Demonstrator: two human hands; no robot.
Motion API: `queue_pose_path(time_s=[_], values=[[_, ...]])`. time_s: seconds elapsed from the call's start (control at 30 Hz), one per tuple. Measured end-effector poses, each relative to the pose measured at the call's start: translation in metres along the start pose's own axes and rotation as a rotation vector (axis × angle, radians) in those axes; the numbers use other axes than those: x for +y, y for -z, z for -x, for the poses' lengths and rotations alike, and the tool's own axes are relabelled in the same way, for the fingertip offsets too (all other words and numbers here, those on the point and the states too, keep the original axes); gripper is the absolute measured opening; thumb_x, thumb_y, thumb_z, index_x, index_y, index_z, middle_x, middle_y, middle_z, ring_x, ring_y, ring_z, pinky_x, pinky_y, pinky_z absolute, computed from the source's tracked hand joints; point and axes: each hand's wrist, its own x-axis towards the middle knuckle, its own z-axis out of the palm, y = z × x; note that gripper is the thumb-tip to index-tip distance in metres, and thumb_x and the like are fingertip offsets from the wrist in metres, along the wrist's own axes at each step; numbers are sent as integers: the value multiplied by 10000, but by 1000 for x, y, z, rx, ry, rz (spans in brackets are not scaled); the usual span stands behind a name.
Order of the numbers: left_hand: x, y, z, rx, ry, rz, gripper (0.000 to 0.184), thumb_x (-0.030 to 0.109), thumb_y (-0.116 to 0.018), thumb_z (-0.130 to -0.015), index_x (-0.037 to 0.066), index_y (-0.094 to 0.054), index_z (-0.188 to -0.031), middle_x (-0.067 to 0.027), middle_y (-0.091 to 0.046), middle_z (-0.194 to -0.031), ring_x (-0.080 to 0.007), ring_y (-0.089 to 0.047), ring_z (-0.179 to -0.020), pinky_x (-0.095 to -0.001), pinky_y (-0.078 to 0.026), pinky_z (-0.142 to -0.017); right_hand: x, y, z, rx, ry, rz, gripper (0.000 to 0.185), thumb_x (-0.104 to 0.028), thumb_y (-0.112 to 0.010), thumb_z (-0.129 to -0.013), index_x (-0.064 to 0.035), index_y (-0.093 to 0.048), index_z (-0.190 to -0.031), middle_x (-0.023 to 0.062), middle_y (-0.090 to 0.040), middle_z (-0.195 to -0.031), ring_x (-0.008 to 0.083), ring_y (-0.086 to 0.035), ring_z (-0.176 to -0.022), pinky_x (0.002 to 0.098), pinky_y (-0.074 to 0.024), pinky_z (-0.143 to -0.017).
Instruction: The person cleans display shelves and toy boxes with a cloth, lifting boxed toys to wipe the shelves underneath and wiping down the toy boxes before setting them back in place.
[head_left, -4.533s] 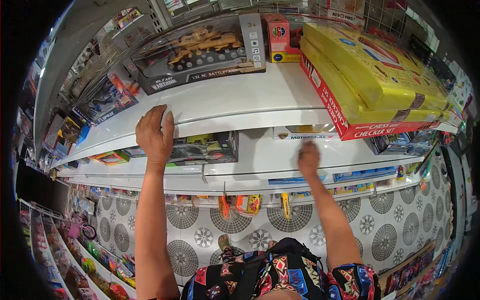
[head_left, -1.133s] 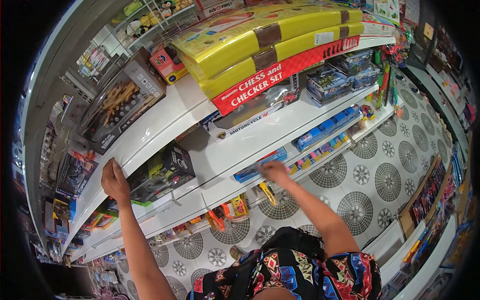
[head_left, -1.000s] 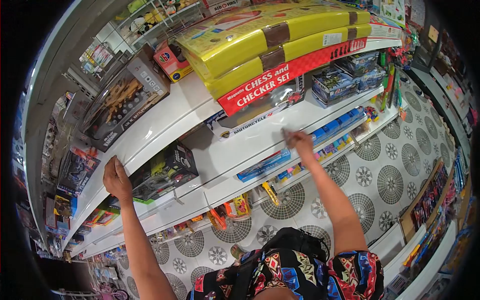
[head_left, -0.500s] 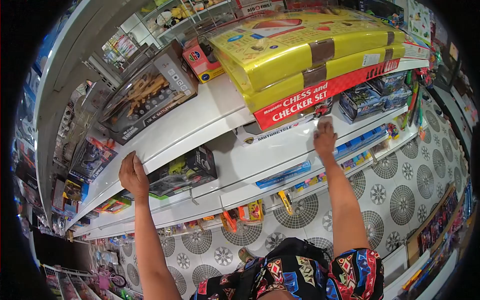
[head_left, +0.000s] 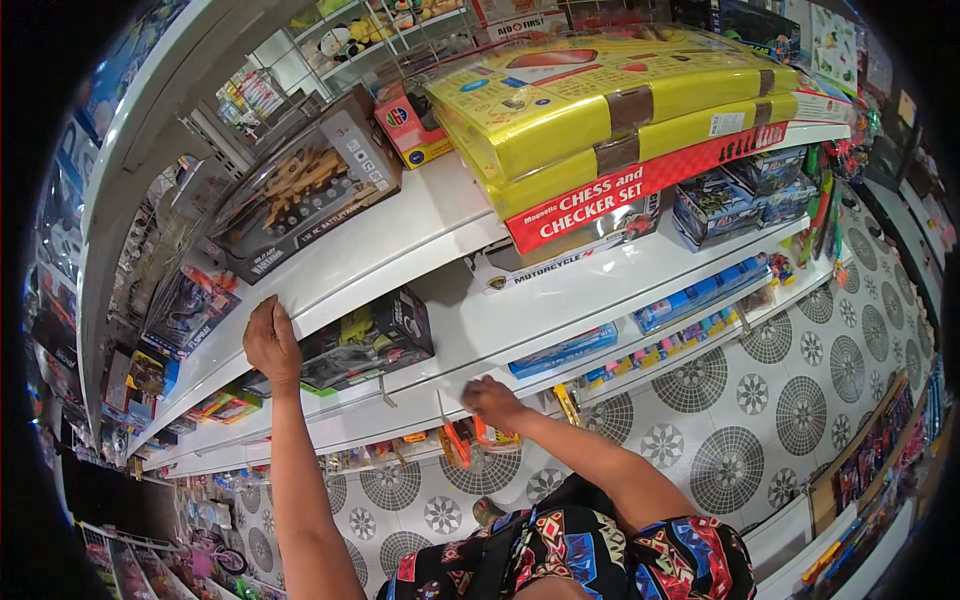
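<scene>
My left hand is closed over the front edge of the white upper shelf, below a boxed toy battle tank. Right of it, on the shelf below, stands a dark boxed toy vehicle with green parts. My right hand, smeared by motion, is at the front edge of a lower shelf, above hanging orange toy packs. Nothing shows clearly in it, and its fingers are hard to make out. A blue flat box lies to its upper right.
Yellow cases are stacked above a red chess and checker set that overhangs the upper shelf. Beneath are a motorcycle box and blue toy boxes. Patterned floor tiles lie below; another shelf stands at right.
My right hand has swung left and down, from the middle shelf beside the motorcycle box to the lower shelf edge. My left hand stays on the upper shelf edge.
</scene>
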Motion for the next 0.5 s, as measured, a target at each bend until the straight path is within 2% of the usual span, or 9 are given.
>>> queue_pose_path(time_s=[0.1,0.13,0.17,0.23,0.27,0.3,0.4,0.5], values=[[0,-1,1,9,0,7,297,253,-481,-917,28,-666,-976,-144,-668,-964,-332,-629,-877,-390,-473,-790,3,32,41,-181,-428,-178,182,-65,-646,-686,-115,-668,-860,91,-648,-946,266,-567,-984,377,-471,-828],[-2,-2,2,14,-3,9,297,255,-484,-917,27,-666,-975,-144,-668,-964,-332,-630,-876,-389,-474,-787,31,21,56,-117,-398,-236,153,-81,-659,-690,-120,-684,-836,92,-671,-858,266,-607,-939,356,-499,-791],[-3,-3,2,19,-5,13,297,257,-486,-918,27,-666,-973,-143,-668,-963,-331,-630,-875,-389,-474,-784,39,31,75,-44,-476,-202,198,-78,-659,-696,-103,-679,-891,100,-680,-871,255,-640,-867,352,-516,-762],[1,-2,2,12,20,24,295,260,-493,-918,28,-666,-974,-145,-668,-959,-332,-631,-870,-389,-476,-776,51,53,105,66,-661,-346,232,-61,-659,-712,-50,-656,-944,123,-673,-861,251,-649,-752,342,-512,-692],[3,0,1,8,33,28,294,262,-497,-918,28,-666,-974,-146,-667,-956,-333,-631,-868,-389,-477,-772,62,60,123,120,-722,-392,248,-207,-649,-715,-54,-665,-910,179,-652,-885,346,-623,-848,410,-494,-733],[3,1,1,11,22,26,291,266,-504,-919,31,-667,-973,-148,-667,-948,-335,-632,-861,-389,-478,-761,63,75,136,207,-717,-405,219,-191,-658,-730,-13,-667,-856,164,-660,-815,296,-637,-765,363,-491,-697],[0,0,2,13,2,26,295,268,-503,-919,28,-667,-969,-149,-667,-944,-336,-632,-861,-391,-478,-763,56,102,169,379,-1092,-805,163,-99,-665,-770,25,-657,-875,99,-660,-818,168,-619,-734,292,-485,-662],[0,1,2,-3,5,7,287,255,-506,-917,20,-666,-965,-151,-668,-951,-336,-632,-860,-393,-477,-767,48,104,202,595,-1148,-1039,146,-105,-664,-790,29,-653,-849,79,-645,-803,165,-611,-736,275,-481,-665]])
